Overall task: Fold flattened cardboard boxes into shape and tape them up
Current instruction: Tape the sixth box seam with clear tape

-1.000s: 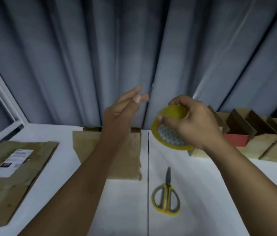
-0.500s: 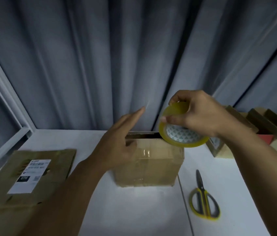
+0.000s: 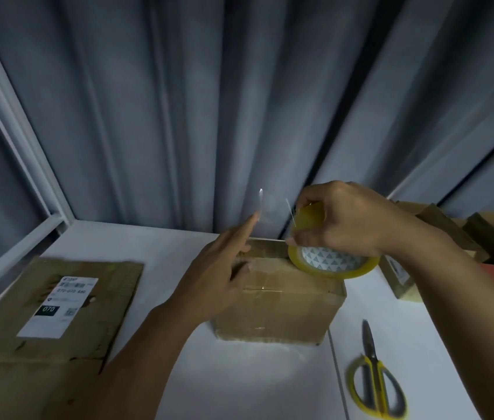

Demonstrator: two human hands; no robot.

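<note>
A folded cardboard box (image 3: 279, 310) stands on the white table (image 3: 239, 380), its top flaps closed with clear tape across them. My right hand (image 3: 343, 219) grips a yellowish roll of clear tape (image 3: 330, 262) just above the box's far right corner. My left hand (image 3: 221, 271) hovers over the box's left side with its fingers straight and the index finger pointing up. A thin clear strip of tape (image 3: 273, 207) seems to stretch from that fingertip to the roll. A flattened cardboard box (image 3: 109, 298) with a white shipping label lies at the left.
Yellow-handled scissors (image 3: 376, 389) lie shut on the table at the lower right. Several folded cardboard boxes (image 3: 482, 237) and a red piece stand at the far right. Grey curtains hang behind the table, and a white frame runs along the left edge.
The view has swung left, so the box and scissors now sit further right. Both hands have come down over the box, and my left fingers have straightened beside the roll.
</note>
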